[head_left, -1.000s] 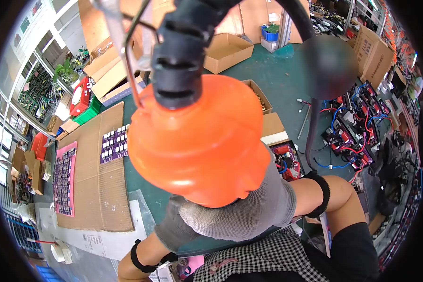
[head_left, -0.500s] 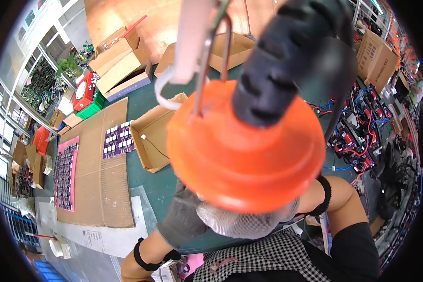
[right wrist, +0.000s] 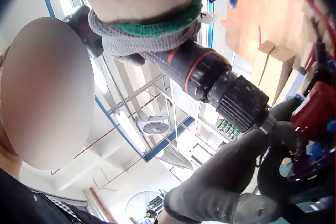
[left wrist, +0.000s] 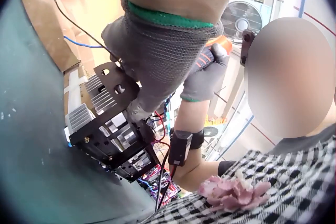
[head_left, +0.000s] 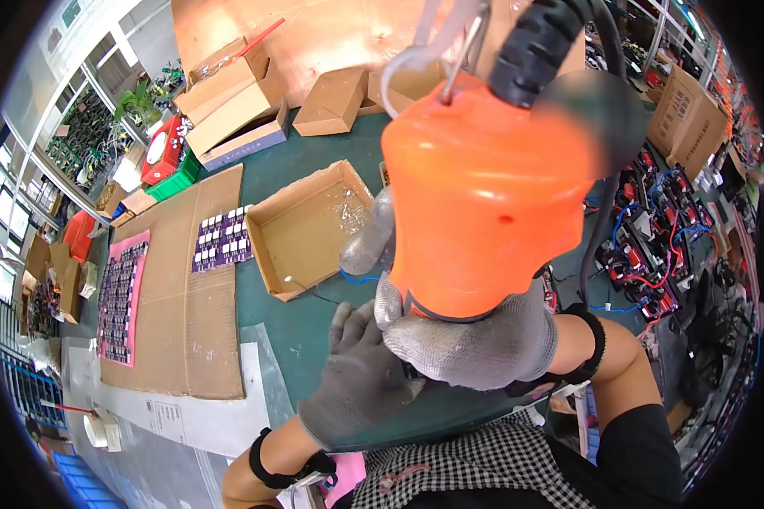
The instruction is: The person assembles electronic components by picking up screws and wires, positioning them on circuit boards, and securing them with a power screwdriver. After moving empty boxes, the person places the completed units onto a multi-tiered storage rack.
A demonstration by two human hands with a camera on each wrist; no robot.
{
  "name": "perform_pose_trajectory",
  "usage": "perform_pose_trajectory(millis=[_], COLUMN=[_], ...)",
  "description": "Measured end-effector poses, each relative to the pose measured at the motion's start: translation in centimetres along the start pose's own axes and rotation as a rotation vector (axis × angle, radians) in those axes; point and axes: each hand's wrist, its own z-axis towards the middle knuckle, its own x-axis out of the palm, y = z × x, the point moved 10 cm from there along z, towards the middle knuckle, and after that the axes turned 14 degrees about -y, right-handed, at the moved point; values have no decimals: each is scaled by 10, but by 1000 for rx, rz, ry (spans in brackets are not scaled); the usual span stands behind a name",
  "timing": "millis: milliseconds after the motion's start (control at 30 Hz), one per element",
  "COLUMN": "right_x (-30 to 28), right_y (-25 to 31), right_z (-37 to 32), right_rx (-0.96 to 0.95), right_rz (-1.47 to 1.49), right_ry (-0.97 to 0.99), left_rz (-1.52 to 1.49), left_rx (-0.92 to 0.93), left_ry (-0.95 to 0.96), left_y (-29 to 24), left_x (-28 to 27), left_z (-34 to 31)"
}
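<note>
An orange-bodied power screwdriver (head_left: 484, 195) hangs from a hook and black ribbed hose, and my gloved right hand (head_left: 475, 348) grips it. In the right wrist view its dark chuck (right wrist: 241, 100) points down at a black-framed circuit assembly, the bit close beside my left fingers. That assembly (left wrist: 100, 153), with silver heat sinks (left wrist: 81, 116) and red and blue wires, sits on the green table. My gloved left hand (head_left: 356, 377) holds its end between fingers and thumb. From the head, the screwdriver and right hand hide most of the assembly.
An open cardboard box (head_left: 297, 233) stands just beyond my left hand. On the left, a cardboard sheet (head_left: 174, 322) carries purple circuit boards (head_left: 222, 239). Several wired assemblies (head_left: 645, 246) crowd the right side. More cartons (head_left: 327, 102) line the back.
The screwdriver has shifted right in the head view and stands at another tilt. My left hand, earlier partly hidden behind it, now shows its fingers and thumb. More of the open box shows.
</note>
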Motion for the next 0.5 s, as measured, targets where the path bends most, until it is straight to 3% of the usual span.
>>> perform_pose_trajectory(millis=[33,133,233,267,367,467,500], right_x=[-2,-8,-9,-9,-5,-7,-8], right_y=[-6,-21,-33,-34,-38,-45,-46], right_z=[1,2,1,0,-5,-11,-12], right_rx=[23,97,177,206,335,497,506], right_rz=[-13,-41,-17,20,116,84,44], right_ry=[-9,-38,-44,-33,-8,-31,-27], left_rz=[-6,376,293,236,372,169,-74], left_rx=[-22,49,-59,96,-97,-314,-406], left_ry=[1,-334,-131,-267,-106,253,218], left_y=[-2,-39,-37,-51,-49,-44,-41], left_x=[-1,-48,-28,-27,-1,24,25], left_z=[0,-3,-28,-26,-40,-44,-47])
